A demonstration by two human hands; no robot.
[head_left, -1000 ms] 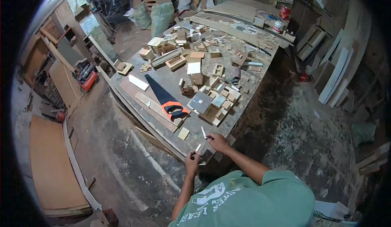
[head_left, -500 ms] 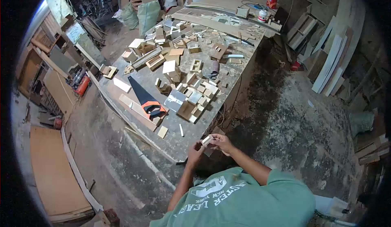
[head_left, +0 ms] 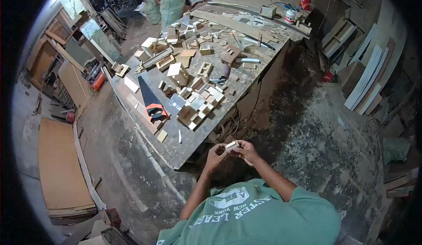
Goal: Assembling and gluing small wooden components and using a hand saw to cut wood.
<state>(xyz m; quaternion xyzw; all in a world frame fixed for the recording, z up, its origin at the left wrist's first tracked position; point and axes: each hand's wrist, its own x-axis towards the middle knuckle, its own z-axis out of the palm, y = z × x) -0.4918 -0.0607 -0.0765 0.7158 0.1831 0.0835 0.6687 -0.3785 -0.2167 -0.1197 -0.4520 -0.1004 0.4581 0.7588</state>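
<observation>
Between my two hands is a small pale wooden block, held just off the near right corner of the workbench. My left hand pinches its left end, and my right hand grips the right end. The block's exact shape is too small to make out fully. Closest to my hands on the bench are a thin white strip and a small light wooden square. A handsaw with an orange and black handle lies farther left. Beside it stands a cluster of small wooden pieces.
Scissors, a small wooden box and many offcuts cover the bench. A white bottle and a red can stand at its far end. Boards lean at the right; a large brown panel lies at the left.
My hands have moved slightly right and up with the wooden block, which is now turned flatter. The bench has shifted left in the view.
</observation>
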